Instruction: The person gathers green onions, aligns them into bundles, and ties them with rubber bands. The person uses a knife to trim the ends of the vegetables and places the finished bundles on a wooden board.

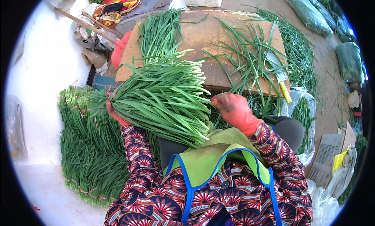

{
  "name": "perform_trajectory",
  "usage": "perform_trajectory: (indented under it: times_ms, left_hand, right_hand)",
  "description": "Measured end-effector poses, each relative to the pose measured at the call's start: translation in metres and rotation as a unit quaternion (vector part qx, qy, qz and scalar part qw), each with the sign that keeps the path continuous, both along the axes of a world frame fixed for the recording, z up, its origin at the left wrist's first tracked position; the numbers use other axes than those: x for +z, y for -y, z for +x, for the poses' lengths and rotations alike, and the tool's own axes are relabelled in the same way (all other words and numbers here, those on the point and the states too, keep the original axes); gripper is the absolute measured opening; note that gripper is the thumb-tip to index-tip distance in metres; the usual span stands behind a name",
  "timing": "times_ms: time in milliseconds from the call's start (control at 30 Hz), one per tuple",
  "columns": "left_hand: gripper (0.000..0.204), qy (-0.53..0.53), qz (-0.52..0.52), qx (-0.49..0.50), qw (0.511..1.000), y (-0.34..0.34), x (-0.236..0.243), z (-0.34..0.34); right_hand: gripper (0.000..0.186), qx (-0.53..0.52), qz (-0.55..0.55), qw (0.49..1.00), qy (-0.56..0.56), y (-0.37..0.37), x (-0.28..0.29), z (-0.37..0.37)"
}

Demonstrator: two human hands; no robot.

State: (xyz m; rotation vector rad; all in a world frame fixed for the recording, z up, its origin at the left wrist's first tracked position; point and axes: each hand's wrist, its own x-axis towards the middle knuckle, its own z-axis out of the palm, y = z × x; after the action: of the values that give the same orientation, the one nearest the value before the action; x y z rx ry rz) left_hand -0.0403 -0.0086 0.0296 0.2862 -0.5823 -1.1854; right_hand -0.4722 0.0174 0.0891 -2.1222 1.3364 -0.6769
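Observation:
My left hand, in a pink glove, grips a big loose bundle of green chives by its leafy end. The bundle's pale stem ends point right. My right hand, in a dirty pink glove, is closed just right of the stems, its fingertips too blurred to show what they hold. Beyond lies a worn wooden board with a pile of chives at its left and scattered leaves at its right, partly over a blade with a yellow handle.
Tied chive bundles are stacked at my left. Wooden poles and cloths lie at the back left. More cut chives lie right of the board. Bagged greens and a perforated crate stand farther right.

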Motion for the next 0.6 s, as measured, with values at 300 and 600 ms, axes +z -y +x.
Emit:
perform_trajectory:
  times_ms: [300,600]
  left_hand:
    - [0.038,-0.089,-0.041,-0.032,0.995,0.005,0.075,-0.057]
    - [0.042,0.176,-0.114,-0.230,0.950,0.006,0.212,-0.199]
  right_hand:
    - [0.070,-0.333,0.035,0.909,-0.248,0.028,-0.022,-0.136]
    - [0.138,0.038,-0.101,0.971,0.214,0.044,0.105,-0.021]
